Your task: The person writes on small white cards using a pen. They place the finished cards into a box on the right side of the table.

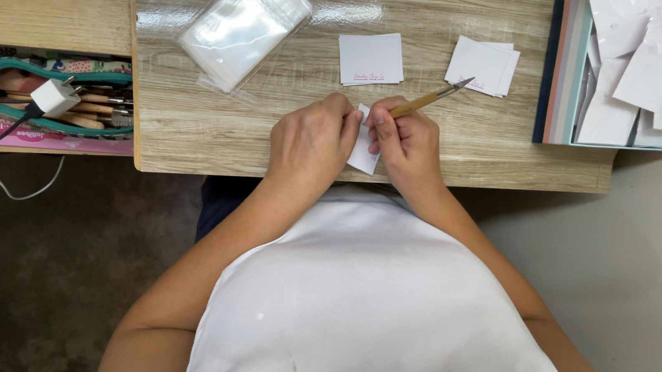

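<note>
The small white card (363,155) you're working on is a plain square of stiff paper, blank on the side that shows, and mostly hidden between your two hands near the middle of the frame. Only its lower corner and a sliver of its top edge peek out. Your left hand (311,146) is curled closed over the card's left edge, fingers pinching it. Your right hand (408,145) presses against the card's right edge with its fingertips while also gripping a wooden-handled tool (430,100) with a thin dark metal tip. That tool slants up and to the right, its point hanging just beside a stack of similar white cards (483,65).

The card sits low over the wooden table (471,144), near the front edge closest to your body. Whether it rests on the table or is lifted slightly, you cannot tell from here. Another stack of white cards (370,59) lies just above your hands, and a packet of clear plastic sleeves (243,22) lies at the upper left of centre.
</note>
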